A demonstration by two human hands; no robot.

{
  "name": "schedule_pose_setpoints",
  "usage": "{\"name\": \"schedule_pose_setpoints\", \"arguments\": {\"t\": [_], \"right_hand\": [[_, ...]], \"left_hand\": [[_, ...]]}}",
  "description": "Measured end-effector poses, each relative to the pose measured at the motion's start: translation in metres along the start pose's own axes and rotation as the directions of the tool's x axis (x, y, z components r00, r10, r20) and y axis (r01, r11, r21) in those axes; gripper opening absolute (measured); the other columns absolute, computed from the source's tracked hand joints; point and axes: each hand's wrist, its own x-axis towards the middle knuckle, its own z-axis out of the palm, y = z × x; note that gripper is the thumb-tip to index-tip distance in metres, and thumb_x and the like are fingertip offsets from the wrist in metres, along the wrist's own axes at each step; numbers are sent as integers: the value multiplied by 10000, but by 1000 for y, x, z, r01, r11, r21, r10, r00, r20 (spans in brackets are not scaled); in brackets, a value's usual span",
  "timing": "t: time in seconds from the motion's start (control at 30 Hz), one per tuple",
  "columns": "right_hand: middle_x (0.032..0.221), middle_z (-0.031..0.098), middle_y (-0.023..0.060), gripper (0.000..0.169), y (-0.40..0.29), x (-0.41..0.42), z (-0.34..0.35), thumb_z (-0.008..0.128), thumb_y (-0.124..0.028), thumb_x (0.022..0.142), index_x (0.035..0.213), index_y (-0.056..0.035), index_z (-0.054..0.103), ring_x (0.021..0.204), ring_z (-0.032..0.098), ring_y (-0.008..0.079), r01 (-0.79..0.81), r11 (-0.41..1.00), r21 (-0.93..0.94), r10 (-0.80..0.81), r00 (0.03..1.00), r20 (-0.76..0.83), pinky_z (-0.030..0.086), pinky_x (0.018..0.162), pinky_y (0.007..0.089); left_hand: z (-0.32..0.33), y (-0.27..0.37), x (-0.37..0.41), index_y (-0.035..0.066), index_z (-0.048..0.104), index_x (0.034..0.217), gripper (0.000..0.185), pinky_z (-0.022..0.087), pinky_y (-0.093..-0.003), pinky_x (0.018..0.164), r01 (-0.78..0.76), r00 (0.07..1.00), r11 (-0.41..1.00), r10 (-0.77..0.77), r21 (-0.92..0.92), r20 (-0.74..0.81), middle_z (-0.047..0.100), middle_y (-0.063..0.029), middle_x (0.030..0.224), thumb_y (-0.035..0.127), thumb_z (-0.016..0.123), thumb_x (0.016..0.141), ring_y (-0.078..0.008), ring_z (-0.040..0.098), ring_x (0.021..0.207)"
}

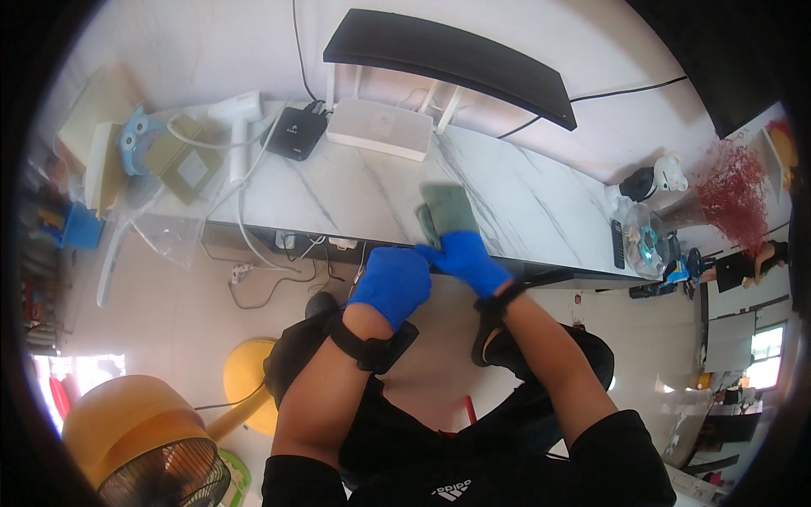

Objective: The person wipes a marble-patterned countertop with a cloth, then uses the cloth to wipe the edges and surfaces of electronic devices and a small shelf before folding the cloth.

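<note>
Blue gloves cover both of my hands. My right hand [467,261] grips a folded grey-green cloth [455,208] that lies over the front part of a white marble-patterned tabletop [355,190]. The cloth looks slightly blurred. Close beside it on the left, my left hand [391,284] is bent down at the tabletop's front edge. Its fingers are hidden under the back of the hand, so whether they hold anything cannot be seen. A dark strap circles each wrist.
At the back of the tabletop stand a white router [380,127] and a black box [294,133]. A white hair dryer [237,139] with its cord is at left, a remote control [617,244] at right. Cables [310,272] hang below the front edge. A yellow fan [146,437] stands lower left.
</note>
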Motion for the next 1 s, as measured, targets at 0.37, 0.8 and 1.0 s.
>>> {"name": "schedule_pose_setpoints", "arguments": {"t": [0.37,0.8,1.0], "right_hand": [[1173,508,228,566,26,46,18,679,-397,762,1172,-34,533,1068,466,420,43,993,-110,-57,991,-120,368,957,475],[1252,489,220,603,-15,-10,23,669,-392,785,1253,-48,508,1135,460,406,-174,985,-12,174,984,34,364,998,447],[1072,582,236,491,-23,-10,22,643,-390,820,1147,-33,568,952,560,394,-138,987,-76,145,986,87,454,823,455]], "left_hand": [[3,-1,-7,62,660,778,231,518,-397,671,-9,1000,999,9,34,-7,655,-140,766,284,596,785,-307,646,763],[6,-5,-8,74,666,787,210,512,-393,635,-69,995,998,70,9,-67,653,-137,768,268,586,799,-295,645,739],[4,4,-10,63,663,764,212,508,-391,624,-56,995,989,67,140,-74,643,-138,718,250,574,806,-298,641,709]]}}
